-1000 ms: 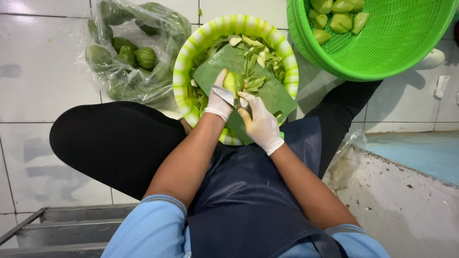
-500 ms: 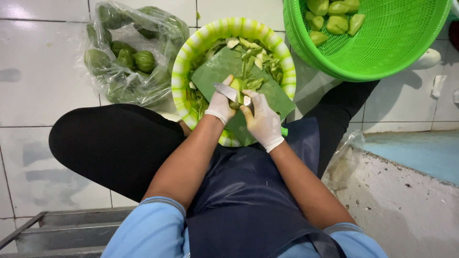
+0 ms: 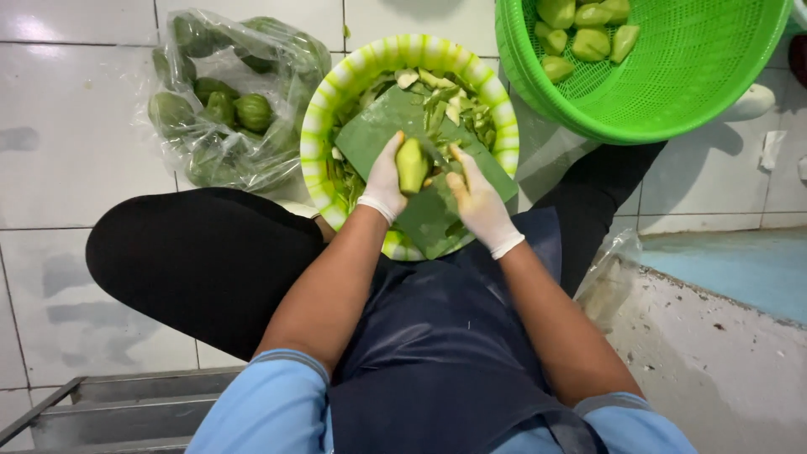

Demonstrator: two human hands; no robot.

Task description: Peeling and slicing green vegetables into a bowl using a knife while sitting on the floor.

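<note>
Above the green cutting board (image 3: 420, 210), the left hand (image 3: 385, 178) grips the pale green fruit (image 3: 411, 164); right hand (image 3: 476, 200) grips a peeling tool, barely visible. Peel away from the fingers, rotating the fruit steadily.

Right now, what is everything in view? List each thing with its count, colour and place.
green fruit: one, pale green, held upright over the board
cutting board: one, dark green, across the striped basin
striped basin: one, green and white, on the floor ahead, holding peelings
peelings: many, pale green, in the basin and on the board
plastic bag: one, clear, far left, full of unpeeled green fruit
green basket: one, bright green, upper right
peeled pieces: several, pale green, in the basket
left hand: white glove, grip on the fruit
right hand: white glove, beside the fruit; whether it holds a tool is unclear
</note>
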